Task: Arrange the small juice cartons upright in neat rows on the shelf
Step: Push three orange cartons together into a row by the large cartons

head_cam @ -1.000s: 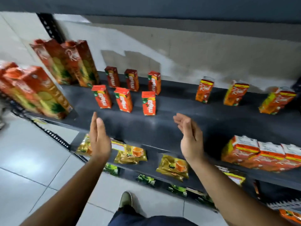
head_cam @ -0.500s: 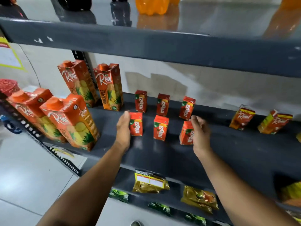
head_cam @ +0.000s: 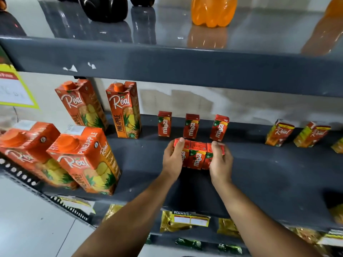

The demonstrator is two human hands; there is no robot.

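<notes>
Three small red Maaza cartons (head_cam: pixel 197 154) stand pressed side by side in a front row on the dark grey shelf (head_cam: pixel 269 175). My left hand (head_cam: pixel 173 160) clasps the left end of that row and my right hand (head_cam: pixel 220 162) clasps the right end, thumbs over the carton tops. Behind them a back row of three more small Maaza cartons (head_cam: pixel 191 126) stands upright with gaps between them; the right one leans slightly.
Tall Real pineapple cartons (head_cam: pixel 123 110) stand at the back left, and two more (head_cam: pixel 85 160) at the front left edge. Small Real cartons (head_cam: pixel 279 132) stand at the right. The upper shelf (head_cam: pixel 167 64) hangs overhead with an orange bottle (head_cam: pixel 213 12). Yellow packets (head_cam: pixel 183 221) lie below.
My hands moved inward from the outer cartons, pushing the three front cartons together into one tight row. The view has closed in on the shelf.
</notes>
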